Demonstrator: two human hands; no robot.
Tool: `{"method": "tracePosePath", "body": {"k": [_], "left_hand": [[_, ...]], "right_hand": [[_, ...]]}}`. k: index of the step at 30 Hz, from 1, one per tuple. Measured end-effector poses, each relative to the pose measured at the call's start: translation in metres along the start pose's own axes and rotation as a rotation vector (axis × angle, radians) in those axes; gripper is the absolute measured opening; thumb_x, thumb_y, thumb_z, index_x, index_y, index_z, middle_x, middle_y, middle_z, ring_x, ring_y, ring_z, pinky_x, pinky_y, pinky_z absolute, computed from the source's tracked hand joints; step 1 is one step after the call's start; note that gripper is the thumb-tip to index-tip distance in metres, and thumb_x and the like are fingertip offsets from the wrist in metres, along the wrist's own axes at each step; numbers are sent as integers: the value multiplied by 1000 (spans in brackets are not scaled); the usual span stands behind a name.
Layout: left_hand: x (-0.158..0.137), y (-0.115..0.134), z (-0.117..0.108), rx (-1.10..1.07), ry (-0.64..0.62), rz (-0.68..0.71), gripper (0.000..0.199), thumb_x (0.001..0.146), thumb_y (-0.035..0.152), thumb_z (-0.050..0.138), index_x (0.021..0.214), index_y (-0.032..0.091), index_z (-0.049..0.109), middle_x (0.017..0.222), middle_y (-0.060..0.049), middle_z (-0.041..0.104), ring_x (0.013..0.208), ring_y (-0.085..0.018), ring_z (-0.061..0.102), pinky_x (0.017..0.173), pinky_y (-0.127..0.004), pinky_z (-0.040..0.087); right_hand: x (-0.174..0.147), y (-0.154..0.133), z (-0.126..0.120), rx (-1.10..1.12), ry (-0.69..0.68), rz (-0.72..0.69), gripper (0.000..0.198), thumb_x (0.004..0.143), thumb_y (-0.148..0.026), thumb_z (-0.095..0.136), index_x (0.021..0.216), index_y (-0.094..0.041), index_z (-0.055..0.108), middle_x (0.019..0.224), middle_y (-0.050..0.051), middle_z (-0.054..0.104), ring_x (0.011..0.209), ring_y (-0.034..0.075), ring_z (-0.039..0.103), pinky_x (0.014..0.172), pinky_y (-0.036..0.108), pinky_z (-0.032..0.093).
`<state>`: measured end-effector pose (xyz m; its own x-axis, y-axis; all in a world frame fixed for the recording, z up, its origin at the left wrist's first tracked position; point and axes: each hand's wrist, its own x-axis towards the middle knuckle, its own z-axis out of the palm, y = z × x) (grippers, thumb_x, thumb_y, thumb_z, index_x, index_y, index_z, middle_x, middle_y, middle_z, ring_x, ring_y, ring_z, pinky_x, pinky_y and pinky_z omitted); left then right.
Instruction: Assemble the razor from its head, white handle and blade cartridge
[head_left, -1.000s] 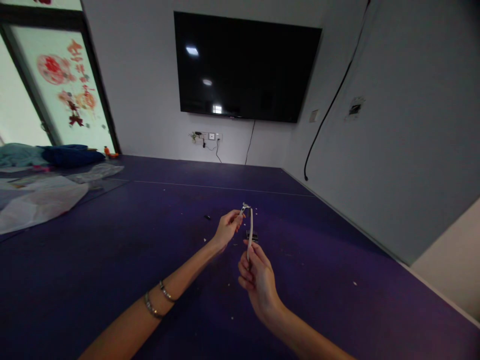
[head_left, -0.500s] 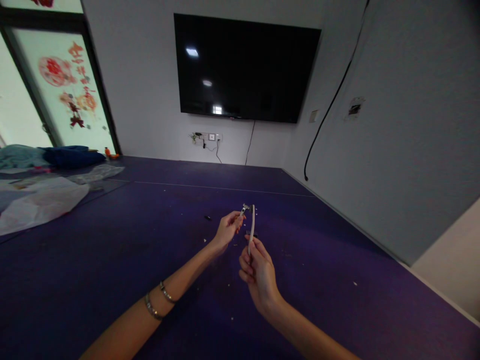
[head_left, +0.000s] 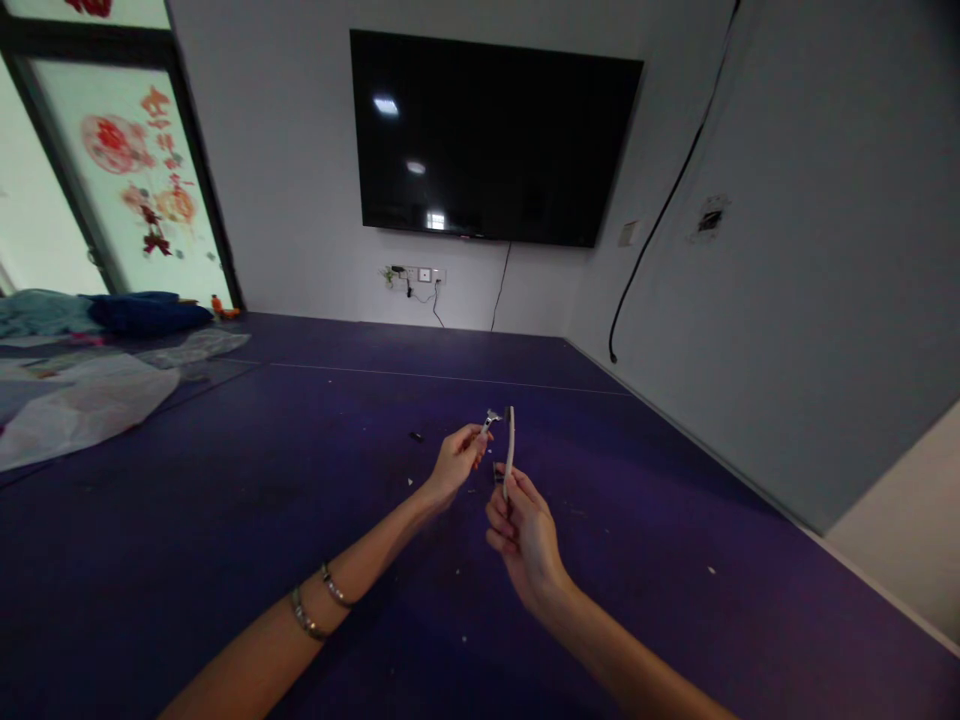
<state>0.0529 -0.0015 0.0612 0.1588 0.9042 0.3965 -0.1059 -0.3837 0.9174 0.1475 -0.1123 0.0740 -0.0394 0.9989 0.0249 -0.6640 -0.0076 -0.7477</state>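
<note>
My left hand (head_left: 456, 458) is closed around the handle of a small silver razor (head_left: 489, 421) with a T-shaped head, which points up and to the right. My right hand (head_left: 525, 530) pinches a white toothbrush (head_left: 511, 445), held nearly upright with its dark bristles facing left toward the razor head. A small gap shows between bristles and razor. Partly hidden behind my right fingers is a small dark object (head_left: 498, 472); I cannot tell whether it lies on the floor.
A small black piece (head_left: 416, 436) and scattered white bits lie on the purple floor (head_left: 300, 480). At the left are a clear plastic sheet (head_left: 97, 400) and blue cloth (head_left: 150, 312). A television (head_left: 495, 140) hangs ahead; a black cable (head_left: 664, 205) dangles along the right wall.
My right hand and the toothbrush have shifted slightly right, away from the razor head, and the gap between them is wider. My left hand with the razor has barely moved.
</note>
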Motion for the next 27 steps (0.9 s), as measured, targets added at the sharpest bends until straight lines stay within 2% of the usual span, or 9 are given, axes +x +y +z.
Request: {"method": "tracePosePath", "body": {"k": [10,18,23,27], "left_hand": [[3,-3,-4,-38,28,3,31,75,43,57,85,14,61,58,4,45,48,-7,40,46,-19,31],[-3,6,-3,-189,28,-128,43,76,49,52,96,12,61,60,3,45,44,-4,37,40,-17,27],[-4,6,-1,-163,61,-105,37,72,42,60,98,16,54,61,5,46,47,-5,41,41,-16,29],[-3,1,0,-163,100,-106,29,72,38,60,88,17,48,61,5,50,45,-6,41,39,-16,30]], "right_hand": [[-8,5,0,-24,2,45,24,73,-36,61,89,-22,48,53,-10,35,38,2,21,35,15,9],[20,-26,-9,-41,6,-97,23,74,-32,59,92,-23,49,53,-10,36,37,2,21,34,14,8],[42,-43,-17,-70,-30,-96,21,76,-39,55,83,-21,49,48,-10,33,35,3,19,32,15,9],[57,-48,-28,-104,-47,-66,26,78,-46,49,72,-21,45,44,-10,30,33,3,19,32,15,11]]}}
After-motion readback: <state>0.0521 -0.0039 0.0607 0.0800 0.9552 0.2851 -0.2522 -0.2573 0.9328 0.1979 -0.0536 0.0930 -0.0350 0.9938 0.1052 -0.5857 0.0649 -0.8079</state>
